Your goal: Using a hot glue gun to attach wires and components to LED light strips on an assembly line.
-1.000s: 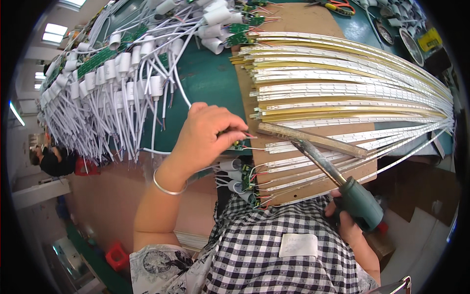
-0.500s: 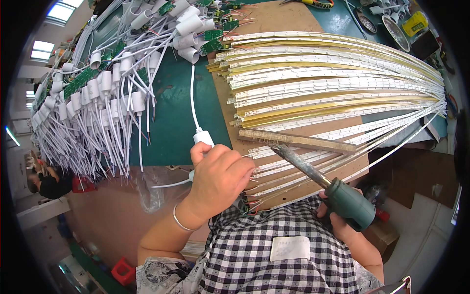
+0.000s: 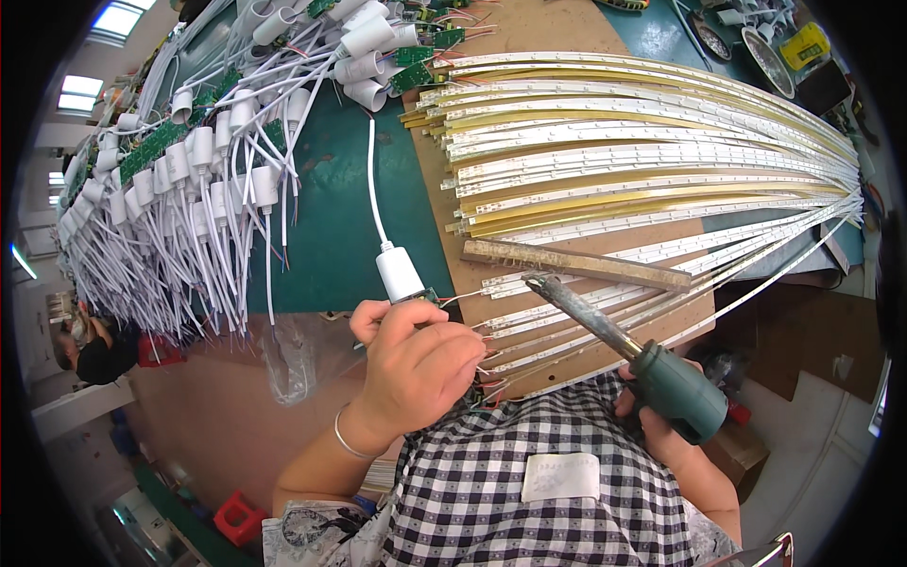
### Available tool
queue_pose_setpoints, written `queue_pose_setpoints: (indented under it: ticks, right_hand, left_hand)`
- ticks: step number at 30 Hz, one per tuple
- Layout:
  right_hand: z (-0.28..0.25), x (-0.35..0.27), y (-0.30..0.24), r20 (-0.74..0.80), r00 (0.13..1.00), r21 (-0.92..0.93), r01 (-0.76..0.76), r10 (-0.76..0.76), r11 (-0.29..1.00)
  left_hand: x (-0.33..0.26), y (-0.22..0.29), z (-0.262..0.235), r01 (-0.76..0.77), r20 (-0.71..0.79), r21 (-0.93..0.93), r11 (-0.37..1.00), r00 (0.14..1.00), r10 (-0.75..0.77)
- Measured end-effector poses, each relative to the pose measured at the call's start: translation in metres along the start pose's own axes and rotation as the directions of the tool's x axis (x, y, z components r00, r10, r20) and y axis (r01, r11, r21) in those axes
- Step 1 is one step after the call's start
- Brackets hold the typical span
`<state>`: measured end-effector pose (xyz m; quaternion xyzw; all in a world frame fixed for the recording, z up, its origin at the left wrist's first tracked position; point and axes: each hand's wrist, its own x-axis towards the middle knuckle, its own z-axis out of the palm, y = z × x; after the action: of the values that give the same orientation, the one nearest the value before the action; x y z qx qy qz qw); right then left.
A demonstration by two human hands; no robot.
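Observation:
My right hand [image 3: 658,437] grips a large soldering iron [image 3: 675,389] by its dark green handle. The iron's metal tip lies beside a brown, worn bar [image 3: 576,265] resting across the LED strips [image 3: 605,165]. My left hand [image 3: 420,364] is closed near the strips' left ends, its fingertips pressed together by thin wires. Whatever they hold is hidden. Just beyond its knuckles lies a white cylindrical cap [image 3: 399,274] with a white cable. A bit of green circuit board [image 3: 427,296] sticks out of it, and a thin wire runs toward a strip end.
A brown board [image 3: 557,28] lies under the strips on the green table [image 3: 331,217]. Many white caps with cables and circuit boards [image 3: 151,156] are heaped at the left. Metal dishes [image 3: 767,61] and a yellow container [image 3: 803,45] stand far right. A person [image 3: 99,345] sits at far left.
My left hand has shifted slightly nearer to me, uncovering more of the white cap and its circuit board. The soldering iron has hardly moved.

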<state>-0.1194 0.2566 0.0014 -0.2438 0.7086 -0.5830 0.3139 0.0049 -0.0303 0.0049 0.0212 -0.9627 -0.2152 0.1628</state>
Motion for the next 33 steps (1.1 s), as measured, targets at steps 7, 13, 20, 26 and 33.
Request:
queue_pose_setpoints:
  ticks: [7,13,20,26,33]
  right_hand:
    - [0.003,0.001,-0.007,-0.031,0.999,0.05,-0.024,0.026,0.998]
    - [-0.005,0.001,-0.01,0.089,0.995,-0.009,-0.044,0.045,0.999]
    - [-0.008,-0.018,0.001,0.053,0.99,-0.074,-0.126,0.13,0.989]
    - [-0.018,-0.022,0.016,0.258,0.961,-0.48,0.217,-0.1,0.85]
    - [-0.013,-0.019,0.012,0.116,0.989,0.052,-0.096,0.09,0.994]
  left_hand:
    - [0.001,0.006,0.008,0.044,-0.019,0.145,0.988,0.999,-0.042]
    - [0.005,0.008,0.017,0.133,-0.03,0.073,0.988,0.991,-0.131]
    - [0.005,0.008,0.025,0.204,-0.068,0.046,0.978,0.977,-0.2]
    - [0.006,0.009,0.022,0.218,-0.069,0.023,0.976,0.974,-0.216]
    - [-0.002,0.009,0.019,0.081,-0.106,0.088,0.993,0.992,-0.072]
